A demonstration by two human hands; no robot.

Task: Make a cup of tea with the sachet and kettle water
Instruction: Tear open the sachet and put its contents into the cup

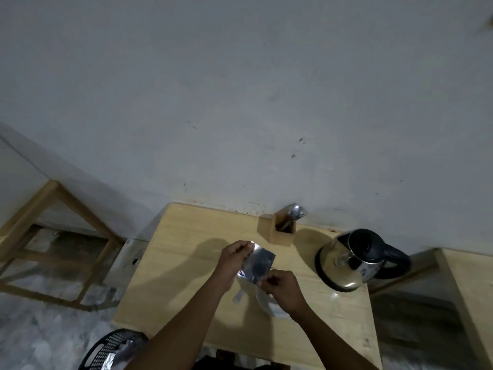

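A silver foil sachet [259,264] is held above the wooden table [176,265]. My left hand [231,259] pinches its upper left corner, and my right hand [283,288] pinches its lower right edge. Under my right hand stands a white cup [266,305], partly hidden by the wrist. A small silver strip [238,296] lies on the table just left of the cup. The steel kettle [352,261], with black lid and handle, sits on its base at the table's right side.
A wooden holder [277,230] with a metal spoon [295,212] stands against the wall at the back. A black perforated bin [114,349] sits on the floor at front left. A wooden frame [50,236] stands left; another wooden surface [472,289] lies right.
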